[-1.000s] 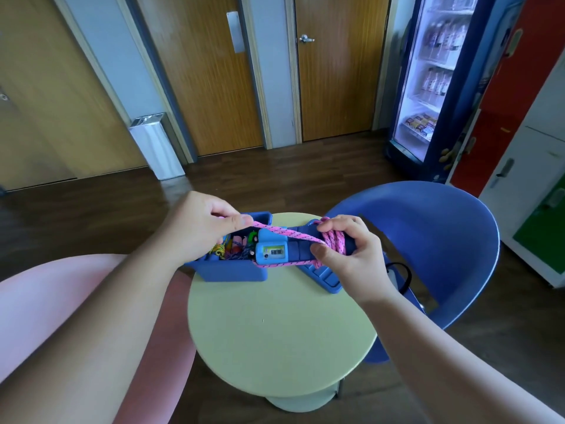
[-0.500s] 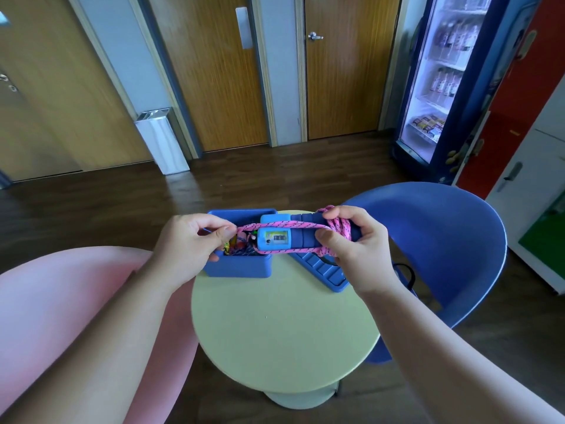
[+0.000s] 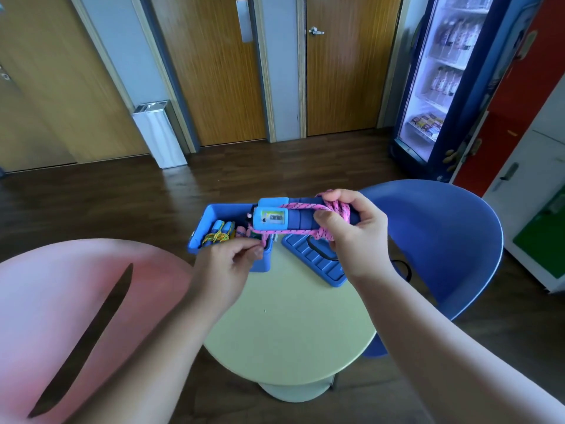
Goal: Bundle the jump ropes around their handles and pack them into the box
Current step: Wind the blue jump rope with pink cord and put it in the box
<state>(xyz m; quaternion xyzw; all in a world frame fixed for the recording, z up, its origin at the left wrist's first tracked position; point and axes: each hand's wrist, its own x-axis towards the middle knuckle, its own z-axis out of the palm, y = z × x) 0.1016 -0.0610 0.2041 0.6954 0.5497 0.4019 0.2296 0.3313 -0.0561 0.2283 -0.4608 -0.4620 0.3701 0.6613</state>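
Your right hand point(image 3: 357, 237), fingers point(image 3: 336, 197) curled round the paired blue jump-rope handles point(image 3: 293, 217), held above the open blue plastic box point(image 3: 214, 211), pink braided rope point(image 3: 302, 205) wound round them, your left hand point(image 3: 226, 270) pinching its loose end, pale green round tabletop point(image 3: 290, 325) beneath

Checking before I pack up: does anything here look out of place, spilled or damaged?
Nothing is spilled or damaged. The box lid lies skewed beside the open box on the table. The pink rope is not fully wound: the left hand pinches a loose strand.
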